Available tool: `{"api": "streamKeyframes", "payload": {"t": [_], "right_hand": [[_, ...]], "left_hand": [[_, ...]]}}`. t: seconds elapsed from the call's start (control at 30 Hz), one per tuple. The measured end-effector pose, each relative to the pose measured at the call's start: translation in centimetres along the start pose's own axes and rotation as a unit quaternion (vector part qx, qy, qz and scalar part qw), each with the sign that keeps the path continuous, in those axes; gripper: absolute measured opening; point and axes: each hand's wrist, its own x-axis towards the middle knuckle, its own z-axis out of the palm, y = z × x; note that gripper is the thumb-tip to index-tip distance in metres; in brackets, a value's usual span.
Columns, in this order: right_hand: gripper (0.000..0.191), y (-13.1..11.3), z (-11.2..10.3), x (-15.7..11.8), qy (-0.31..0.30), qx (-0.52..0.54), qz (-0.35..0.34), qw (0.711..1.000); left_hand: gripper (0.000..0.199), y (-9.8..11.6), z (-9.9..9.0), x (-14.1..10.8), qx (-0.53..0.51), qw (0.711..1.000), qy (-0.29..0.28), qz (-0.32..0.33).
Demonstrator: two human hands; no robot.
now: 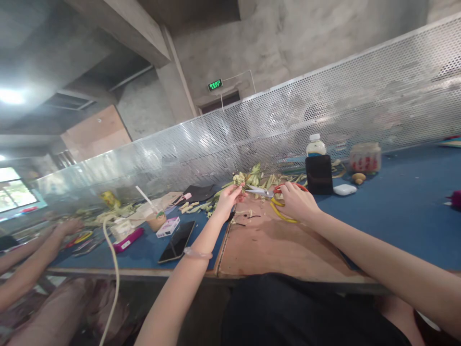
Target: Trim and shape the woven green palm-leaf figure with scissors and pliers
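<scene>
Scissors (273, 194): red and yellow loop handles, metal blades open a little, lying near level just above the brown board (273, 245), tips pointing left. Right hand (297, 202) is through the handles, at the board's far right corner. Plant sprig (238, 179): small, pale green-yellow, ragged, pinched in the left hand (228, 197) fingers over the board's far left corner, just left of the blade tips. Whether blades touch it is unclear.

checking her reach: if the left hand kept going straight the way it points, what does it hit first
Likely the pile of green stems just beyond the left hand, then the perforated metal screen; depth is hard to judge.
</scene>
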Motion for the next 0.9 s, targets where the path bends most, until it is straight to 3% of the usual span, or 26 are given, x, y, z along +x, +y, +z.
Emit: {"api": "streamKeyframes", "payload": {"t": [0.23,0.43,0.9], "right_hand": [[0.041,0.02,0.02,0.06,0.003,0.017,0.018,1.0],[0.043,-0.12,0.11,0.14,-0.031,0.023,0.033,0.999],[0.042,0.06,0.44,0.06,-0.018,0.008,0.009,1.0]], "left_hand": [[0.035,-0.04,-0.02,0.22,0.002,1.0,0.017,0.02],[0.036,0.11,0.14,0.08,0.006,1.0,0.006,0.03],[0.036,-0.16,0.06,0.25,-0.013,0.999,-0.003,0.05]]}}
